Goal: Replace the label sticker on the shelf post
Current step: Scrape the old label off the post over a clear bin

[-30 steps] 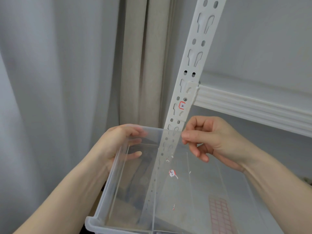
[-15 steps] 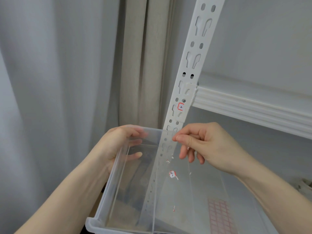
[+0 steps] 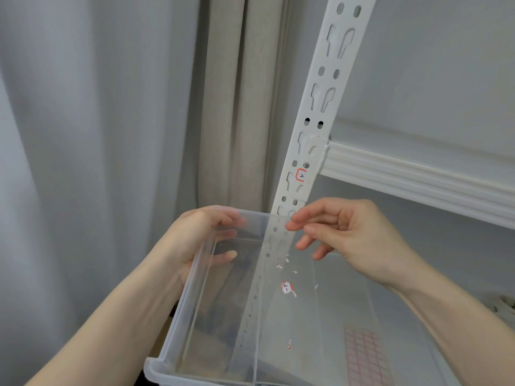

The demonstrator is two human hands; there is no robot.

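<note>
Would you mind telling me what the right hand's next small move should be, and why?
Probably lift the right hand up the shelf post to the red-bordered label sticker. The sticker sits on the post above the hand, whose thumb and forefinger are pinched with nothing visible between them. The left hand grips the clear bin, where peeled scraps lie.

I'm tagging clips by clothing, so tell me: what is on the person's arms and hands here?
Nothing that shows. The left hand and right hand are bare, with no gloves, and I can make out no rings or watch. Both forearms are uncovered to the edge of the picture, with no sleeve in view. The nails are short and look unpainted.
</note>
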